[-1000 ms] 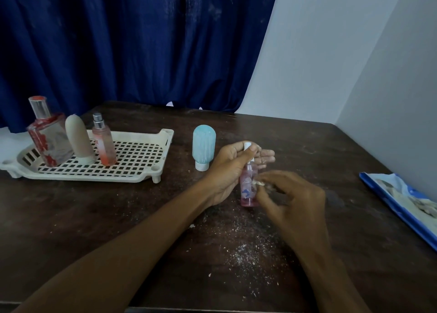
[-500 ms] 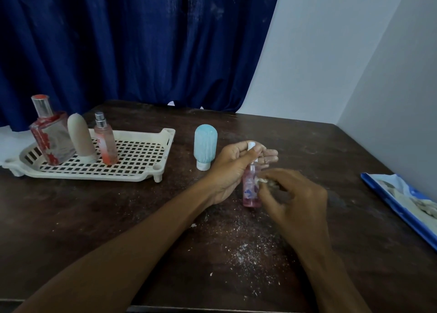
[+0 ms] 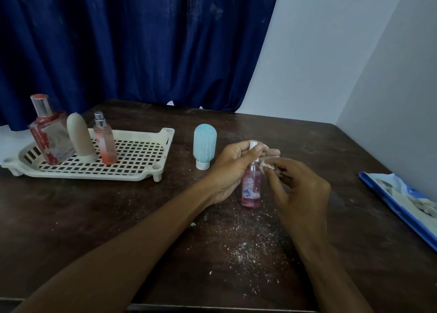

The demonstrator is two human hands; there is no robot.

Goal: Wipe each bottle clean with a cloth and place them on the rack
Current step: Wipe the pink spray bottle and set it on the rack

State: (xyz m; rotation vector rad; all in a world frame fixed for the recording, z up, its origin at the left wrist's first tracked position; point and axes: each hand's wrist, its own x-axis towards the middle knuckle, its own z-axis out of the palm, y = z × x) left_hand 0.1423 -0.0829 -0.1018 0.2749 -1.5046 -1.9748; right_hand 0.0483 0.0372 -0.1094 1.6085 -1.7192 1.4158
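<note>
Bottle (image 3: 251, 189), pink, stands upright on the table (image 3: 94, 218), well apart from the rack (image 3: 94, 174). Left hand (image 3: 233, 168) grips its cap. Right hand (image 3: 300, 189) pinches the cloth (image 3: 266, 166), which has moved up from body to neck. Wiping appears nearly complete; racking is not yet done.

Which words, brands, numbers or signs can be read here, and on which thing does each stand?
Nothing here can be read as text.
On the small pink plastic bottle in the left hand: blue and white label, too blurred to read.
On the slim pink spray bottle in the cream plastic rack: red marks, too blurred to read.
On the blue and white packet at the right: a picture, no legible letters.
</note>
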